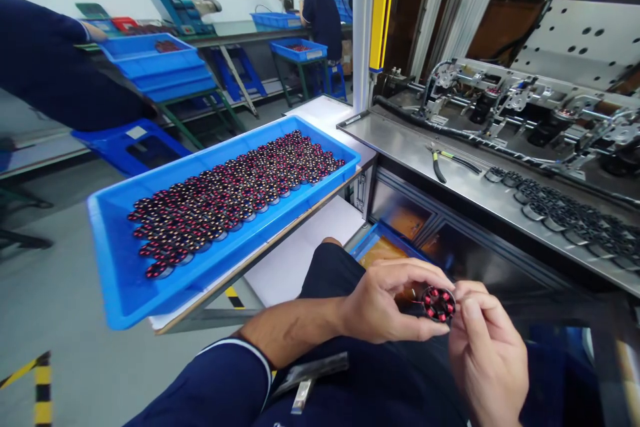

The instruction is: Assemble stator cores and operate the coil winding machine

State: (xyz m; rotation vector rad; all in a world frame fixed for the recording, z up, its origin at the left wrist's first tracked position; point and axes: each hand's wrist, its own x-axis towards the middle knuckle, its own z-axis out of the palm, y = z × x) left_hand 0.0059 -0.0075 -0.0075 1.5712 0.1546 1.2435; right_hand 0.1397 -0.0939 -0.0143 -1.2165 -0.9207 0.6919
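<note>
My left hand (383,300) holds a small round motor stator (439,305) between thumb and fingers, above my lap. Red coils sit in a ring inside its dark rim, and its face is turned toward me. A thin reddish wire shows at its left side. At the stator's right edge, my right hand (487,340) has its thumb and fingers pinched together. What they pinch, if anything, is hidden. To the left, a blue tray (107,260) carries many similar stators (235,193) with red windings, packed in rows.
On the metal bench at right lie pliers (453,161) and rows of dark stator cores (565,213). Behind them stands a machine (520,93) with metal fixtures. One person (323,20) sits at the back bench; another person's sleeve (40,27) shows at left beside blue bins (155,67).
</note>
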